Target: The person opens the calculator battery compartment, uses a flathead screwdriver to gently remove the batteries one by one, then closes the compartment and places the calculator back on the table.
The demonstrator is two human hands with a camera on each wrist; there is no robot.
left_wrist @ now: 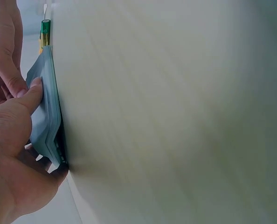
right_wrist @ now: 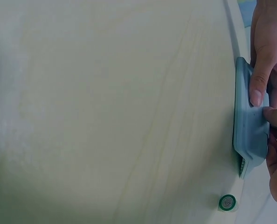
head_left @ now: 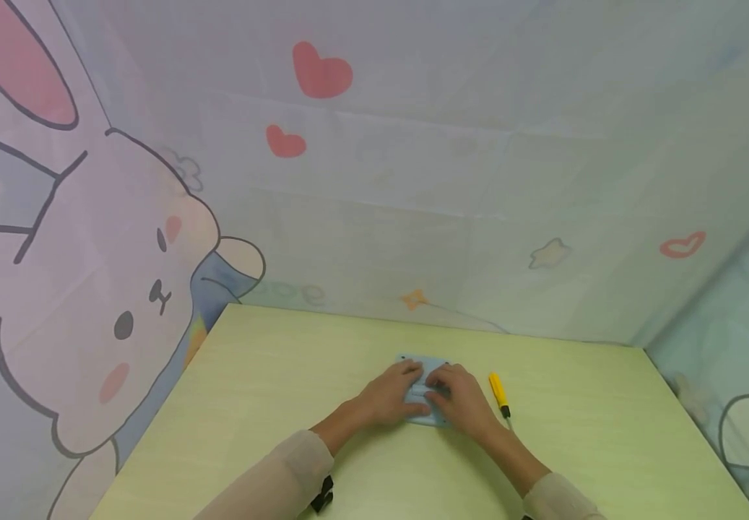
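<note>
A flat light-blue plastic device [head_left: 435,413] with rounded corners lies on the table under both hands. My left hand [head_left: 388,393] holds its left side; in the left wrist view the thumb presses the upper face of the device [left_wrist: 47,109] while fingers bend around its edge. With bent fingers and thumb, my right hand [head_left: 468,401] grips the device near its middle. The right wrist view has the right thumb on the face of the device [right_wrist: 251,126] and fingers at its edge. What lies between the right fingertips is hidden.
A screwdriver [head_left: 498,390] with a yellow handle lies right of the right hand. Close to the device is a green-ended battery [right_wrist: 227,202], also seen as a green and gold battery [left_wrist: 45,30] in the left wrist view. A printed cloth [head_left: 374,180] hangs behind the table [head_left: 283,354].
</note>
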